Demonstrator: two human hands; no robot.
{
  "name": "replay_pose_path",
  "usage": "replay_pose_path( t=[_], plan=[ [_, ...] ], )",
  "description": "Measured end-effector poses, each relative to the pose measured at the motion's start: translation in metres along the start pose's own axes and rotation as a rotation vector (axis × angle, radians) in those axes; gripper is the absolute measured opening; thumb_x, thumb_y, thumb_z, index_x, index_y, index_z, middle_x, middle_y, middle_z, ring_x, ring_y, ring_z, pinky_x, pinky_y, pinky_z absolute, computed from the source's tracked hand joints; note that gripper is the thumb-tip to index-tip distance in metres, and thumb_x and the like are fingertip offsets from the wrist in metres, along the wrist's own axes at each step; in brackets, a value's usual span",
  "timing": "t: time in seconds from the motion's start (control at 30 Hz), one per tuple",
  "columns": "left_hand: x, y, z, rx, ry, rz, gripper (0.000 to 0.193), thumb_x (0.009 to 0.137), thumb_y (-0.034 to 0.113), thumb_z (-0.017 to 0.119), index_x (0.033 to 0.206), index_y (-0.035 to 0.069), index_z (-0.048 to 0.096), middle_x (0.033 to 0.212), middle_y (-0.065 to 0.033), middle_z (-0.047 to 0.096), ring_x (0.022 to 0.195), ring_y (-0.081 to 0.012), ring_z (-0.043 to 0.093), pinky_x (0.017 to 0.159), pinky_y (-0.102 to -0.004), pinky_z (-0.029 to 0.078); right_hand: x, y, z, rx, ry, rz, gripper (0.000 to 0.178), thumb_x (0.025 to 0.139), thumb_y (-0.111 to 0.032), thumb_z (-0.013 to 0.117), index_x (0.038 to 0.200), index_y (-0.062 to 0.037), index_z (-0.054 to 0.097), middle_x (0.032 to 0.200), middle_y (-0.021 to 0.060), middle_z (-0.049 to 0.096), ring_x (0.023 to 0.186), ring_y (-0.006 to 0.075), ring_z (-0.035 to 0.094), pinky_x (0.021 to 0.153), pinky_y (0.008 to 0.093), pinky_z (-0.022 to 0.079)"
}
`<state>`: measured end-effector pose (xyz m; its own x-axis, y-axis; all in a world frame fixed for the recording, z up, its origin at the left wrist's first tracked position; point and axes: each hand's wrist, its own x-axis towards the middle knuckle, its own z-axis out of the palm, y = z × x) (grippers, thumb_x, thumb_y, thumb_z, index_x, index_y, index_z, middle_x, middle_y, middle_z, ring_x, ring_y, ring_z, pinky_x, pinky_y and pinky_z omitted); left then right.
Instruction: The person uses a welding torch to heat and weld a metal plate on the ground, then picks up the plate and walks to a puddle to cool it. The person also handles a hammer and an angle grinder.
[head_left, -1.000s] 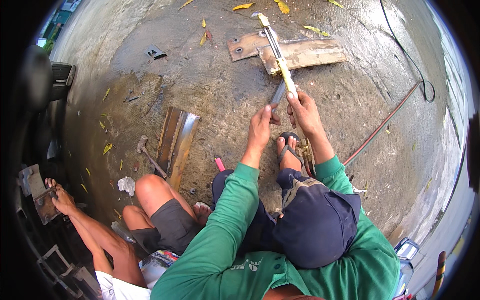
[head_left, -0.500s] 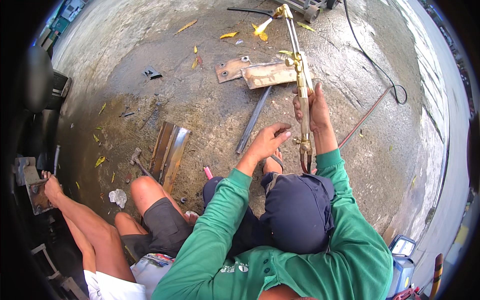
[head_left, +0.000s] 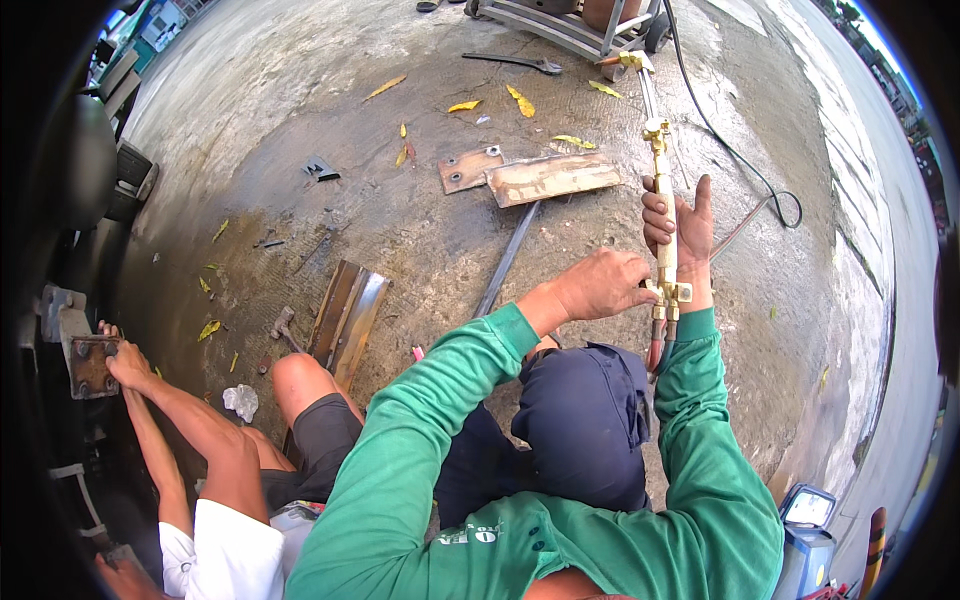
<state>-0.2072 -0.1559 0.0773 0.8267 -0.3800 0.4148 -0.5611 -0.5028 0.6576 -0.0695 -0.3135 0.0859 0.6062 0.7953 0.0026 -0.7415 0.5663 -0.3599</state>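
A brass cutting torch point(head_left: 669, 240) stands nearly upright in my right hand point(head_left: 692, 232), its head pointing away from me. The fingers of that hand wrap round the handle, with the thumb stretched up beside it. My left hand point(head_left: 600, 284) pinches a small valve knob at the torch's lower end, and its fingertips partly cover the knob. Two hoses point(head_left: 657, 345) run down from there past my knee. No flame shows at the tip point(head_left: 610, 61). Beyond my hands lie a rusty flat plate point(head_left: 555, 180), a drilled plate point(head_left: 468, 172) and a steel bar point(head_left: 508, 258).
At left, a co-worker's hands point(head_left: 125, 362) hold a bolted metal bracket point(head_left: 92, 366). A steel channel piece point(head_left: 348, 315) and a hammer point(head_left: 285, 325) lie near that person's knee. Farther off are a wrench point(head_left: 515, 62), a wheeled cart point(head_left: 560, 30) and a black hose point(head_left: 715, 130).
The flame at the torch tip has gone. My right hand and the torch have moved right and lower in view. My left hand has moved from beside the torch onto its valve knob.
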Motion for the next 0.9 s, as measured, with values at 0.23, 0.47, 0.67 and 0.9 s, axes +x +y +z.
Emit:
replay_pose_path(
  t=[0.23,0.47,0.67,0.9],
  plan=[
    [0.005,-0.034,-0.033,-0.348,0.359,-0.516,0.039,0.096,0.037,0.072,0.095,-0.001,0.061,0.083,-0.0125,0.069,0.073,-0.0218,0.07,0.065,-0.0364,0.058,-0.035,0.049,-0.012,-0.62,0.411,0.096,0.071,0.1,-0.071,0.041,0.114,-0.0052,0.061,0.069,0.0009,0.059,0.045,0.0104,0.051,0.041,0.0234,0.043],
    [-0.025,-0.048,-0.048,-0.528,0.255,-0.878,0.048,0.103,0.045,0.059,0.091,-0.002,0.063,0.076,-0.0105,0.068,0.06,-0.016,0.066,0.053,-0.0309,0.055,-0.062,0.095,-0.01,-0.886,0.334,0.173,0.062,0.102,-0.062,0.046,0.113,-0.0028,0.062,0.07,0.0018,0.059,0.047,0.0105,0.051,0.043,0.0253,0.044],
    [-0.054,-0.039,-0.037,-0.048,0.355,-0.494,0.05,0.101,0.046,0.061,0.091,-0.003,0.062,0.076,-0.0178,0.068,0.068,-0.0357,0.066,0.065,-0.0442,0.055,-0.069,0.1,-0.007,-0.734,0.188,0.209,0.06,0.097,-0.055,0.06,0.115,0.0021,0.061,0.073,0.0048,0.062,0.053,0.0113,0.057,0.047,0.0238,0.045],
    [-0.05,-0.01,-0.043,0.372,0.258,-0.501,0.045,0.098,0.042,0.062,0.094,-0.003,0.062,0.09,-0.022,0.07,0.086,-0.0394,0.07,0.075,-0.0492,0.056,-0.075,0.074,0.027,-1.021,0.244,0.36,0.043,0.089,-0.027,0.078,0.117,0.003,0.063,0.078,0.0023,0.062,0.073,0.0113,0.061,0.07,0.0247,0.048]
  ],
)
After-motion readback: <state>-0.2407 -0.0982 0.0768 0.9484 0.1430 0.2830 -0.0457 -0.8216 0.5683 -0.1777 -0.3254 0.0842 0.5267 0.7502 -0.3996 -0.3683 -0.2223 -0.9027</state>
